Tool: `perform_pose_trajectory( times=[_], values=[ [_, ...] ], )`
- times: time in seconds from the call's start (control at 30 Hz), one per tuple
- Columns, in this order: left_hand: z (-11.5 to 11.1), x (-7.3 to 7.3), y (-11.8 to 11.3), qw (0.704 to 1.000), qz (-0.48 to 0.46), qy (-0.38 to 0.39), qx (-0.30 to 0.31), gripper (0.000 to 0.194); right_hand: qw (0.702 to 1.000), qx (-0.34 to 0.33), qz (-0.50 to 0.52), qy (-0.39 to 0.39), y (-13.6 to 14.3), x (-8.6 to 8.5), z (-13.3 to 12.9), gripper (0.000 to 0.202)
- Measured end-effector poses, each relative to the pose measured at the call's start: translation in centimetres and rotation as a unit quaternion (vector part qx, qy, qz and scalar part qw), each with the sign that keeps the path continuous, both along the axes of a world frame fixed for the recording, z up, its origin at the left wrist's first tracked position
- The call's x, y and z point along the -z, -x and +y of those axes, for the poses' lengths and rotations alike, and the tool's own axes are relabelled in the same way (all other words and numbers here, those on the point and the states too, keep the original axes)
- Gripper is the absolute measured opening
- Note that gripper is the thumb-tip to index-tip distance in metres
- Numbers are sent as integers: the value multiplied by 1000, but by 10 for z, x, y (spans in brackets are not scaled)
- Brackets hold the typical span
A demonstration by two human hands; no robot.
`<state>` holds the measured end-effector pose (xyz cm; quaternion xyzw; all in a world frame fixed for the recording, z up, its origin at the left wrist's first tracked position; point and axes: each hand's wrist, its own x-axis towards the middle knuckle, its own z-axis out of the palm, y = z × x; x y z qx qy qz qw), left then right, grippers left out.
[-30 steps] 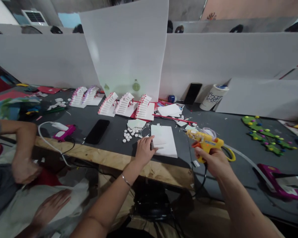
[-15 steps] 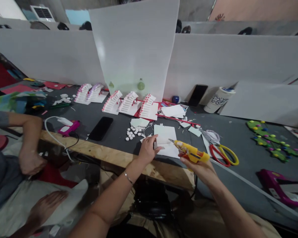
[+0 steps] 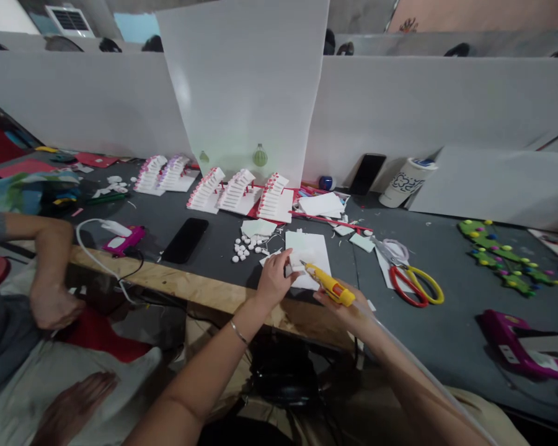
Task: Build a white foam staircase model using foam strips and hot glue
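My right hand is wrapped round a yellow hot glue gun, its nozzle pointing left and forward over a small white piece of foam or card. Pinched at that piece's left side are the fingers of my left hand, close to the nozzle tip. Under both lies a larger white sheet near the table's front edge. To the left of the sheet sit several small white balls and a pale scrap. Whether the nozzle touches the white piece I cannot tell.
Scissors with red and yellow handles lie to the right. Behind are several white stair-like models, a phone and a cup. Another phone and a magenta power strip lie left, beside a co-worker's hand.
The glue gun has moved left with my right hand and turned, so its nozzle is now nearer my left fingers. My left hand stays at the white piece. The view has shifted slightly.
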<state>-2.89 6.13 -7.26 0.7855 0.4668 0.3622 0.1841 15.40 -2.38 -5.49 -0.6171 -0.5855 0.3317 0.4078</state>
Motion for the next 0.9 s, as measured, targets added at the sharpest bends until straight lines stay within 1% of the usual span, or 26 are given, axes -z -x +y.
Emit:
perform_pose_trajectory(
  times=[0.13, 0.23, 0.53, 0.67, 0.9],
  values=[
    [-1, 0, 1, 1000, -5, -4, 14, 51, 999, -28, -15, 7, 8, -9, -2, 29],
    [-1, 1, 2, 1000, -12, -9, 25, 48, 999, -34, -21, 2, 11, -12, -3, 29],
    [-1, 4, 1, 996, -23, -65, 53, 49, 1000, -22, -16, 3, 9, -1, 0, 32],
    [-1, 4, 1, 996, -23, -76, 51, 51, 1000, -22, -18, 4, 9, -2, 0, 32],
    [-1, 5, 1, 994, -29, -84, 57, 46, 999, -25, -26, -10, 10, -3, 0, 33]
  ],
)
